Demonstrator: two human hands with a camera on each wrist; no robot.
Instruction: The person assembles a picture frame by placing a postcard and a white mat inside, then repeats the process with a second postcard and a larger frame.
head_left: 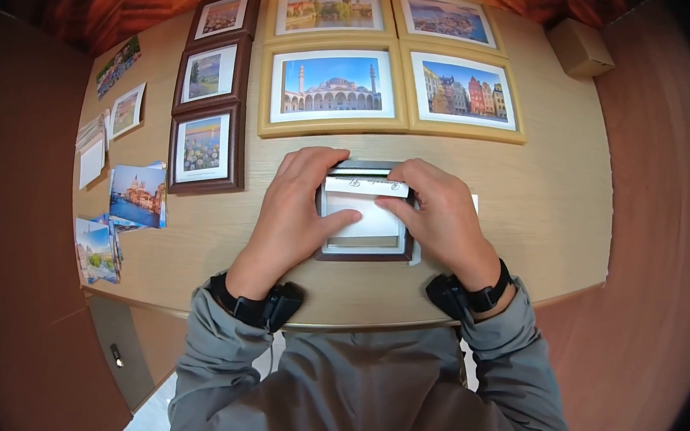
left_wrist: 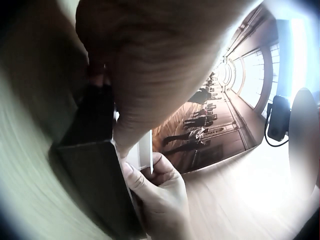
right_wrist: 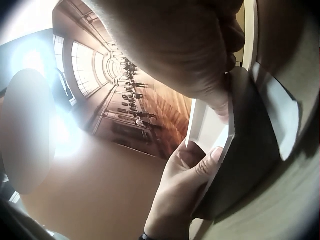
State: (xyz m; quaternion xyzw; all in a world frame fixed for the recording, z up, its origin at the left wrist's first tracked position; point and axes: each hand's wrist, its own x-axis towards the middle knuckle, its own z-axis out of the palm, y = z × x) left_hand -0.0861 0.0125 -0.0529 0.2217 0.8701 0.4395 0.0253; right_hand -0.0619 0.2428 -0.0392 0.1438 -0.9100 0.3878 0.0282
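Note:
A small dark picture frame [head_left: 364, 259] lies between both hands near the table's front. The left hand [head_left: 296, 198] grips its left side, fingers at the far left corner and thumb over the inside. Opposite it, the right hand [head_left: 447, 218] holds the far right part, its thumb beside a raised white strip with upside-down script [head_left: 365, 186]. A white sheet [head_left: 361, 219] shows inside the frame. Both wrist views show the frame's dark side [left_wrist: 95, 185] [right_wrist: 245, 145]; some fingertips are hidden.
Four light wooden frames with city pictures [head_left: 333, 86] stand at the back. Three dark frames [head_left: 203, 148] form a column to their left. Loose photos [head_left: 137, 194] are at the far left, a brown box [head_left: 579, 49] at the back right. White paper [right_wrist: 280, 115] shows beside the held frame.

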